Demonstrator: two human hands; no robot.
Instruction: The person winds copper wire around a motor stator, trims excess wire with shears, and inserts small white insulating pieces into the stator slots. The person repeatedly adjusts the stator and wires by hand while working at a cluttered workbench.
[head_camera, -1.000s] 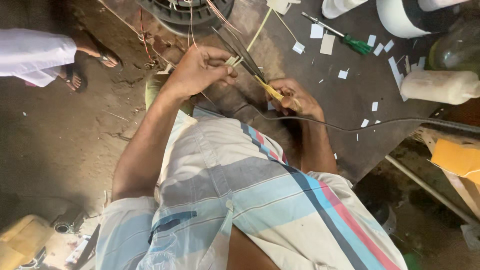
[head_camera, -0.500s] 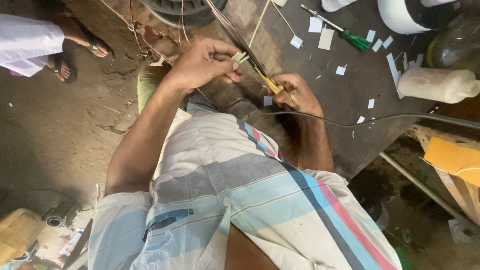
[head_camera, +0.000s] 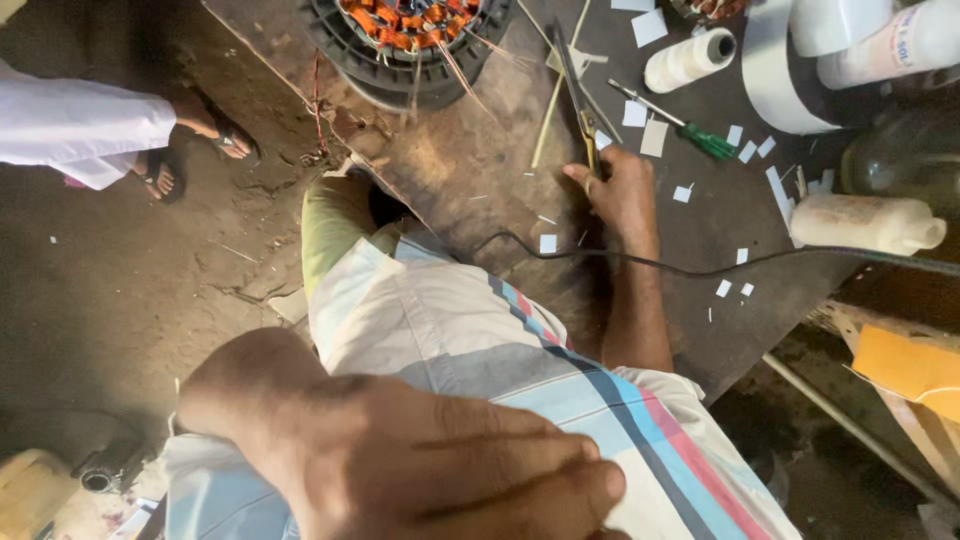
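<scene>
From the head camera, we see our right hand (head_camera: 622, 190) on the dark counter (head_camera: 470, 170), its grip closed around the scissors (head_camera: 580, 100), which point away from us. Our left hand (head_camera: 420, 465) is close to the camera, fingers flat and holding nothing. A white bottle (head_camera: 868, 222) lies on its side; we cannot tell what is inside. A green screwdriver (head_camera: 690, 128) lies near the scissors.
</scene>
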